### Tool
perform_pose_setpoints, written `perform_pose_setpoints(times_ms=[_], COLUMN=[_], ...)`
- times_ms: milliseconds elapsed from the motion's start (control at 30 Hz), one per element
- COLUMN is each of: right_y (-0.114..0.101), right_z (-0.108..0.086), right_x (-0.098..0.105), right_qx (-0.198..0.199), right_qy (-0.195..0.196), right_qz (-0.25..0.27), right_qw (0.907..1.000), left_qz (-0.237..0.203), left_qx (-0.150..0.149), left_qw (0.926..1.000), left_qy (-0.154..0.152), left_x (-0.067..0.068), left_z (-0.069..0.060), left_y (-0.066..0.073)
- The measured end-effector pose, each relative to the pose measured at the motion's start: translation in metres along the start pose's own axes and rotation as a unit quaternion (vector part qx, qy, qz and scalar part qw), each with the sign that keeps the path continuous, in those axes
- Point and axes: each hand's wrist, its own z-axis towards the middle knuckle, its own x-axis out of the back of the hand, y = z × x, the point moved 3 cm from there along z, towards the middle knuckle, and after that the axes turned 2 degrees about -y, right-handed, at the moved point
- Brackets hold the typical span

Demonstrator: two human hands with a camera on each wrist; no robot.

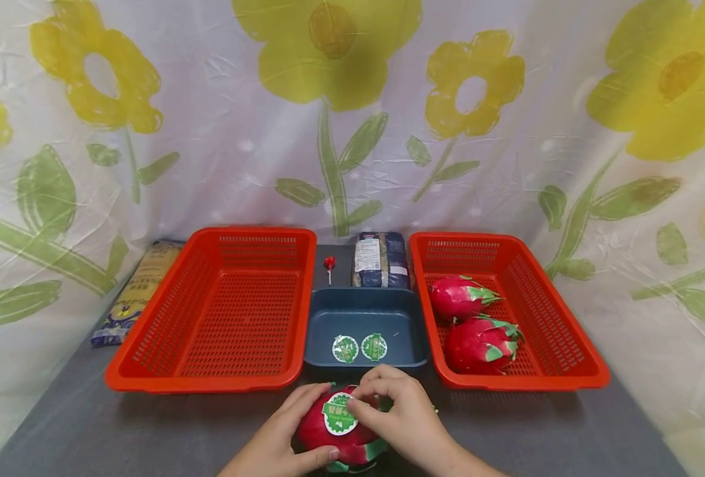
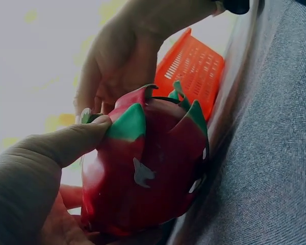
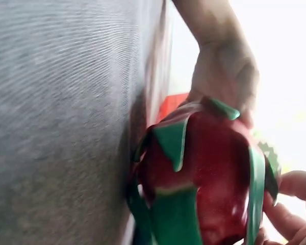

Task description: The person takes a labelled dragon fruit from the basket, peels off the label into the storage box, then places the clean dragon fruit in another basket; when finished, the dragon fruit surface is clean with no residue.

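Note:
A red dragon fruit (image 1: 358, 453) with green scale tips lies at the front of the grey table. My left hand (image 1: 285, 432) grips it from the left side, thumb toward the near side and fingers around the far side. On top of the fruit is a round green and white sticker (image 1: 336, 415). With thumb and forefinger, my right hand (image 1: 401, 412) pinches that sticker's right edge. In the left wrist view the left thumb presses the dragon fruit (image 2: 148, 189) beside a green scale. The right wrist view shows the sticker (image 3: 269, 155) only edge-on.
A blue tray (image 1: 364, 308) holds two similar stickers (image 1: 374, 346). The left red basket (image 1: 245, 311) stands beside it; the right red basket (image 1: 543, 318) contains two dragon fruits (image 1: 482, 344). Behind are a lollipop (image 1: 329, 263) and a dark packet (image 1: 382, 258); a yellow-blue packet (image 1: 140, 288) lies far left.

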Motion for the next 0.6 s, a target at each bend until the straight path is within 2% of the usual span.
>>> perform_pose_setpoints(times_ms=[167, 333, 467, 600], right_y=[-0.004, -0.010, -0.013, -0.021], right_z=[0.000, -0.003, -0.005, -0.006], right_x=[-0.002, -0.004, -0.006, -0.004], right_qx=[0.023, 0.079, 0.125, 0.172], right_qy=[0.013, 0.034, 0.050, 0.069], right_qz=[0.004, -0.007, -0.001, 0.025], right_qw=[0.9996, 0.9963, 0.9909, 0.9824], left_qz=[0.006, 0.004, 0.007, -0.001], left_qx=[-0.006, -0.007, -0.009, 0.002], left_qw=[1.0000, 1.0000, 0.9999, 1.0000], left_qy=[0.003, 0.004, 0.006, 0.004], left_x=[-0.001, 0.000, 0.002, 0.002], left_z=[0.000, 0.000, 0.001, 0.001], left_y=[0.000, 0.000, -0.001, -0.003])
